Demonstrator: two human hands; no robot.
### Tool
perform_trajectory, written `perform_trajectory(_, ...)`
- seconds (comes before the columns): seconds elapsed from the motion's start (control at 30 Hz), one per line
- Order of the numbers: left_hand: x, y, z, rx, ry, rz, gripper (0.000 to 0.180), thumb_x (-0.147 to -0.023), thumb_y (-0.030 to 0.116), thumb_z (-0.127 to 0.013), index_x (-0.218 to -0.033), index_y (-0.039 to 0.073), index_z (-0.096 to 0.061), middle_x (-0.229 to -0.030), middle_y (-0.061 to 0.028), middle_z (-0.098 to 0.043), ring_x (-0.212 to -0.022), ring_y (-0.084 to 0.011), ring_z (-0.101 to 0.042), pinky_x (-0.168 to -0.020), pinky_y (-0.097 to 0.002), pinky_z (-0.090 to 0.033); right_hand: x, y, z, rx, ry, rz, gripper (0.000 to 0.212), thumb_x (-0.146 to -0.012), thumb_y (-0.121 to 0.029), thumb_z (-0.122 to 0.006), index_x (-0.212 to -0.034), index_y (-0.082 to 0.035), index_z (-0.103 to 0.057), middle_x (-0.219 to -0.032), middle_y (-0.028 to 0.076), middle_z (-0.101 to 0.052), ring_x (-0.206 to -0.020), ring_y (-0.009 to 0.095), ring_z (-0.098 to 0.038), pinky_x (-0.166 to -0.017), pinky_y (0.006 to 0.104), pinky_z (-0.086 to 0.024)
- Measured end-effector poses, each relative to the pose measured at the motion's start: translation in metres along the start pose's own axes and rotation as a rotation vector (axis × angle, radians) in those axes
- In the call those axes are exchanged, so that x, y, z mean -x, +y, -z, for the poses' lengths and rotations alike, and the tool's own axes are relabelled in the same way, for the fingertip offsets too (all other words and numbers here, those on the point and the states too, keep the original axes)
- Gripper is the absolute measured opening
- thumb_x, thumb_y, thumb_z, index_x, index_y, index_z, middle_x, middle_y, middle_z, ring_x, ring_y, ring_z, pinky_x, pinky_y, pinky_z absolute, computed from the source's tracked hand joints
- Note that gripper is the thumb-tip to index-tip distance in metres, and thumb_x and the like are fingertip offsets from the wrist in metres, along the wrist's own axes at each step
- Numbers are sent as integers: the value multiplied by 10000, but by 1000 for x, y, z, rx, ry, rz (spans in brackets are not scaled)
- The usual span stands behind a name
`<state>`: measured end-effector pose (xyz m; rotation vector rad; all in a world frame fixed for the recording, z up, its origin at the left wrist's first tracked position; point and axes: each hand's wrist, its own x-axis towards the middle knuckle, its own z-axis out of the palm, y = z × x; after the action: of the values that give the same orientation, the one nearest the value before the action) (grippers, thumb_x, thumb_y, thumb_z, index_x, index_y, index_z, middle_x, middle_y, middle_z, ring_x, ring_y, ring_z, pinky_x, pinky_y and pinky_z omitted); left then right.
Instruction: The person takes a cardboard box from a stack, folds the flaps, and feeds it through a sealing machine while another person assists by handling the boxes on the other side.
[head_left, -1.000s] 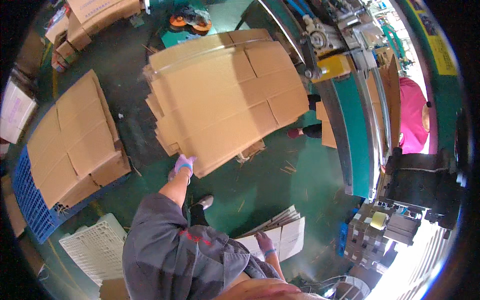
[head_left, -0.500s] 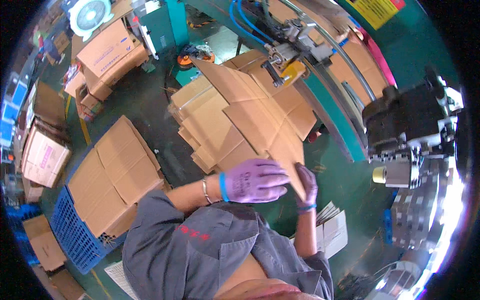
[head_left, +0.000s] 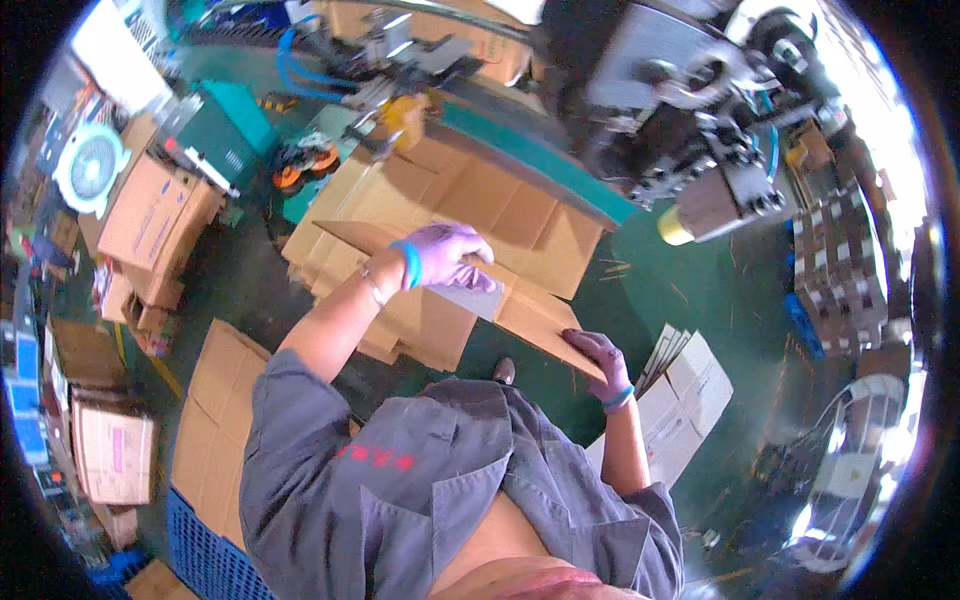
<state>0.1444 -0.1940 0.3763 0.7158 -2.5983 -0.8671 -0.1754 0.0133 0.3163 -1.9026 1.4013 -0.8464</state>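
A folded cardboard sheet (head_left: 545,318) stands tilted on edge in front of me. My left hand (head_left: 447,258), in a purple glove, has its fingers curled over the upper edge near the middle. At the right end, my gloved right hand (head_left: 597,358) grips the same sheet, its fingers on the outer side. Behind it, opened-out cardboard (head_left: 510,205) lies against the green machine beam (head_left: 540,140). More flat cardboard (head_left: 430,335) shows below the held sheet, partly hidden by it and my left arm.
A machine head with a yellow-tipped cylinder (head_left: 678,226) hangs at the right. Flattened cartons (head_left: 215,400) lie on a blue plastic pallet (head_left: 205,545) at my left. Pale folded cartons (head_left: 690,395) stand beside my right arm. Boxes and a fan (head_left: 92,168) are at the far left.
My left hand has gone from lying flat over the cardboard to curling round the sheet's edge. The sheet now stands more upright, still in my right hand. The view has swung right.
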Motion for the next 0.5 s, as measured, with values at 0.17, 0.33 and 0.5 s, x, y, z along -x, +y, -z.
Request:
perform_trajectory(0.17,19,16,-13,-657,745,-212,477,-720,487,-695,-1035,136,-632,-1061,-53,-587,-996,-261,-562,-985,-468,-377,-6,32,21,8,78,-27,469,-724,-206,-605,-1167,-50,-613,-1172,150,-610,-1064,338,-567,-932,404,-442)
perform_trajectory(0.33,4,6,-20,-855,370,-146,614,-680,405,-694,-1205,124,-545,-1098,-43,-592,-1008,-233,-551,-999,-491,-371,-13,53,48,-93,107,146,444,-748,-287,-634,-1124,-51,-637,-1120,146,-643,-1028,322,-579,-891,382,-450)
perform_trajectory(0.5,-55,79,3,-953,622,-141,609,-638,538,-700,-1140,203,-623,-1110,-18,-586,-1024,-248,-533,-929,-476,-374,-10,65,120,-544,371,148,454,-766,-433,-677,-904,-1,-675,-983,169,-674,-925,302,-616,-836,396,-471)
